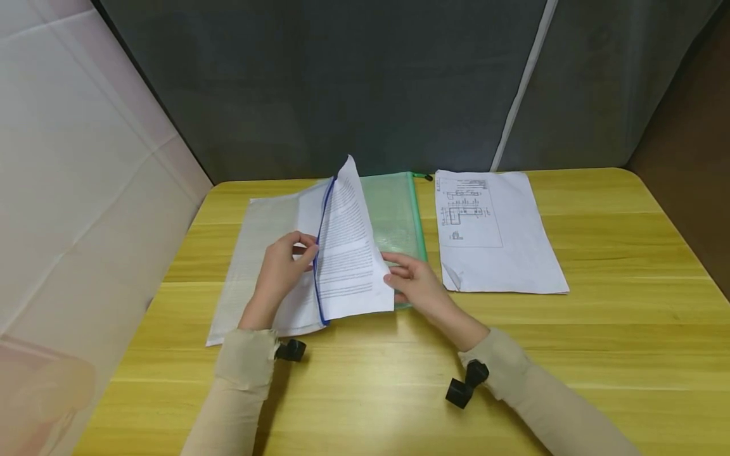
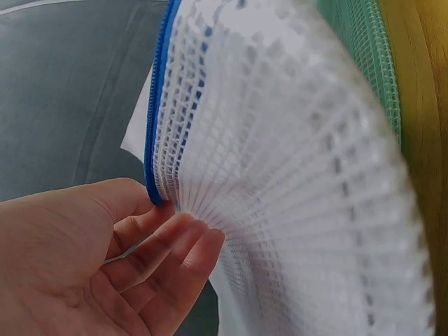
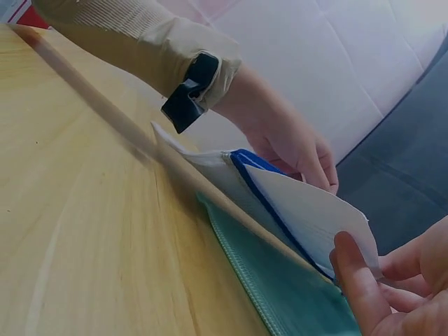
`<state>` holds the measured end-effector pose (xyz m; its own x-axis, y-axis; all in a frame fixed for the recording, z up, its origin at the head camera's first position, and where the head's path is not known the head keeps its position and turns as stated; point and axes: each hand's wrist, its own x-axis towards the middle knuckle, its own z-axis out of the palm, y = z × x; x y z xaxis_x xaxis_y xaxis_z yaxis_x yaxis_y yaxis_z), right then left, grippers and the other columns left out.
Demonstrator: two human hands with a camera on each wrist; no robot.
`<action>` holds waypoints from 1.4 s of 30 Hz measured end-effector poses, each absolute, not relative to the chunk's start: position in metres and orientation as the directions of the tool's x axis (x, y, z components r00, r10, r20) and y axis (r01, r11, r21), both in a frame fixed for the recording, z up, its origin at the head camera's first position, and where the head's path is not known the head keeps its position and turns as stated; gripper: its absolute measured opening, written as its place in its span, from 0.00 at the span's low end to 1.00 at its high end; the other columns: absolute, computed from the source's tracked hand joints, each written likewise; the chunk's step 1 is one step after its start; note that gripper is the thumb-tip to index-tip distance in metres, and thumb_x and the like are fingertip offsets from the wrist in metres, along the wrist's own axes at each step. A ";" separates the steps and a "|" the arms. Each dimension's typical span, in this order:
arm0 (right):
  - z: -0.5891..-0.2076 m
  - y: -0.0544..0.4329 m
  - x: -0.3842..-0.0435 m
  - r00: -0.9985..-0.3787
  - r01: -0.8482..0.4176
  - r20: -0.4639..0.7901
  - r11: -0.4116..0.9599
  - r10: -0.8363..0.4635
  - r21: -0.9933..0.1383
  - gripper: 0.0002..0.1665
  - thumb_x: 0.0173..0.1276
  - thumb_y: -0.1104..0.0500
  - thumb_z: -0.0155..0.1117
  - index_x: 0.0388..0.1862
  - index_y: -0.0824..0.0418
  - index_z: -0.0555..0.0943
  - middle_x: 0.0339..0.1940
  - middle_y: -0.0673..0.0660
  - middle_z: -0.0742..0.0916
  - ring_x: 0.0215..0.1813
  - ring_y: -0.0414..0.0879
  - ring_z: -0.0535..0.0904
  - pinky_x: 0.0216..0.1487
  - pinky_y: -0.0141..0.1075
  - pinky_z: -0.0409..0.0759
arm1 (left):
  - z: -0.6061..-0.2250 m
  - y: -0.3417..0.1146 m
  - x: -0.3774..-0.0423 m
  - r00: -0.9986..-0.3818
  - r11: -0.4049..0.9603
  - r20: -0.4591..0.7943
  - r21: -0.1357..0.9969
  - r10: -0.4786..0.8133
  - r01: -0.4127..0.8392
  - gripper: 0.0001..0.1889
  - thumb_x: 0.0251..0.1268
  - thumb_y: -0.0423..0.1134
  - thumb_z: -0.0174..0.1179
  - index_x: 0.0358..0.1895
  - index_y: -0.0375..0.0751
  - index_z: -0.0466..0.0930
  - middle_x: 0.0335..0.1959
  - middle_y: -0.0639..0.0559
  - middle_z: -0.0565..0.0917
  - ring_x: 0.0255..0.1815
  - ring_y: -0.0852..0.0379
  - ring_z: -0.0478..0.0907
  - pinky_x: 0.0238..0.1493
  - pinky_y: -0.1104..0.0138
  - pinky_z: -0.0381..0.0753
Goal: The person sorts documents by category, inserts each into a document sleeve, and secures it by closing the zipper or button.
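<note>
A white mesh zipper pouch [image 1: 256, 253] with a blue zipper edge lies at the left, its zipper side lifted. My left hand [image 1: 283, 263] pinches that blue edge between thumb and fingers, and the mesh puckers at the grip in the left wrist view. Printed sheets [image 1: 348, 253] stick out of the pouch's mouth toward the right. Their right edge is pinched by my right hand [image 1: 419, 285], thumb on the printed face. Under the sheets lies a green mesh zipper pouch [image 1: 393, 209], partly covered by them.
To the right, a white sheet with a technical drawing [image 1: 496, 234] lies flat, one lower corner curled. The wooden table [image 1: 365, 386] meets a dark grey partition [image 1: 319, 88] at the back. A pale cloth wall [image 1: 85, 171] borders the left side.
</note>
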<state>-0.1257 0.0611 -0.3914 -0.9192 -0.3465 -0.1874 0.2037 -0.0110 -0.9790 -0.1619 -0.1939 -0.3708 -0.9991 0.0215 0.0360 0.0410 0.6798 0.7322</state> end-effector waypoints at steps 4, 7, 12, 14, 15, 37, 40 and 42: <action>-0.393 0.058 -0.127 -0.915 0.214 -0.193 -0.022 -0.354 -0.977 0.29 0.75 0.71 0.52 0.74 0.66 0.65 0.63 0.73 0.80 0.45 0.46 0.87 0.41 0.37 0.88 | -0.370 -0.193 -0.161 -0.999 0.675 0.043 0.736 0.024 0.047 0.07 0.73 0.36 0.57 0.41 0.33 0.78 0.57 0.39 0.82 0.53 0.42 0.83 0.37 0.66 0.88; -0.395 0.055 -0.127 -0.912 0.228 -0.204 -0.025 -0.356 -0.973 0.29 0.75 0.71 0.52 0.74 0.66 0.66 0.63 0.73 0.80 0.44 0.46 0.87 0.41 0.37 0.88 | -0.370 -0.191 -0.161 -0.998 0.668 0.051 0.742 0.026 0.056 0.07 0.73 0.35 0.57 0.41 0.32 0.78 0.57 0.38 0.82 0.53 0.42 0.83 0.37 0.66 0.88; -0.398 0.049 -0.128 -0.905 0.244 -0.218 -0.026 -0.365 -0.969 0.29 0.74 0.72 0.52 0.73 0.67 0.66 0.62 0.74 0.80 0.48 0.51 0.87 0.44 0.39 0.87 | -0.370 -0.189 -0.160 -0.998 0.658 0.055 0.751 0.027 0.059 0.07 0.73 0.35 0.57 0.41 0.32 0.78 0.57 0.38 0.82 0.53 0.42 0.83 0.37 0.66 0.88; -0.399 0.046 -0.127 -0.902 0.252 -0.228 -0.020 -0.367 -0.967 0.29 0.74 0.72 0.52 0.73 0.67 0.67 0.62 0.73 0.81 0.48 0.51 0.87 0.44 0.40 0.87 | -0.369 -0.188 -0.159 -0.998 0.656 0.056 0.752 0.028 0.060 0.07 0.73 0.35 0.57 0.41 0.32 0.78 0.57 0.38 0.82 0.53 0.42 0.83 0.37 0.67 0.88; -0.399 0.045 -0.127 -0.900 0.254 -0.231 -0.015 -0.371 -0.967 0.29 0.74 0.72 0.52 0.73 0.67 0.67 0.62 0.73 0.81 0.47 0.51 0.87 0.45 0.40 0.87 | -0.369 -0.188 -0.159 -0.998 0.657 0.055 0.752 0.027 0.060 0.07 0.73 0.35 0.57 0.41 0.32 0.78 0.57 0.38 0.82 0.53 0.41 0.83 0.36 0.67 0.87; -0.396 0.019 -0.142 -0.883 0.244 -0.261 0.093 -0.390 -0.965 0.26 0.73 0.69 0.56 0.69 0.68 0.72 0.63 0.68 0.80 0.48 0.51 0.87 0.44 0.35 0.87 | -0.371 -0.183 -0.157 -0.997 0.630 0.068 0.772 0.048 0.083 0.07 0.73 0.35 0.57 0.42 0.32 0.78 0.57 0.39 0.83 0.52 0.42 0.84 0.35 0.69 0.87; -0.395 0.013 -0.145 -0.876 0.250 -0.266 0.094 -0.403 -0.964 0.25 0.73 0.70 0.56 0.69 0.69 0.72 0.62 0.69 0.80 0.51 0.55 0.87 0.46 0.37 0.87 | -0.373 -0.182 -0.157 -0.996 0.619 0.076 0.780 0.051 0.092 0.07 0.72 0.34 0.57 0.41 0.32 0.78 0.57 0.38 0.83 0.51 0.42 0.85 0.34 0.69 0.87; -0.394 0.009 -0.147 -0.870 0.244 -0.266 0.106 -0.414 -0.964 0.25 0.73 0.69 0.56 0.68 0.69 0.72 0.61 0.68 0.80 0.53 0.56 0.86 0.47 0.38 0.87 | -0.374 -0.182 -0.157 -0.995 0.618 0.081 0.780 0.052 0.095 0.06 0.72 0.34 0.57 0.41 0.32 0.78 0.57 0.38 0.83 0.51 0.42 0.85 0.35 0.69 0.87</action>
